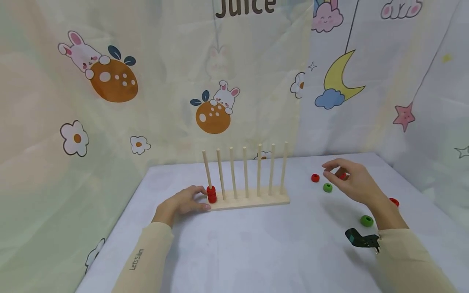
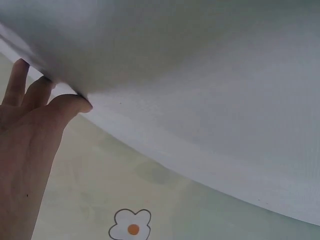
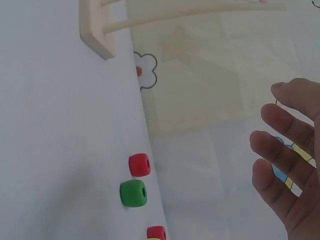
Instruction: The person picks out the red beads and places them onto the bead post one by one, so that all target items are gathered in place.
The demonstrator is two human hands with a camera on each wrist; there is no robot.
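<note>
A light wooden stand with a row of upright pegs is on the white table. Red beads are stacked at the bottom of its leftmost peg. My left hand holds the stand's left end, thumb at the front edge and fingers beside the red beads; the left wrist view shows only part of this hand. Over the right side of the table hovers my right hand, fingers loosely bent and nothing between them. A green bead and a red bead lie left of it.
Another green bead lies near the right forearm, and a red bead sits beyond that wrist. One more red bead is partly hidden behind the right hand. A printed curtain hangs along the table's back edge.
</note>
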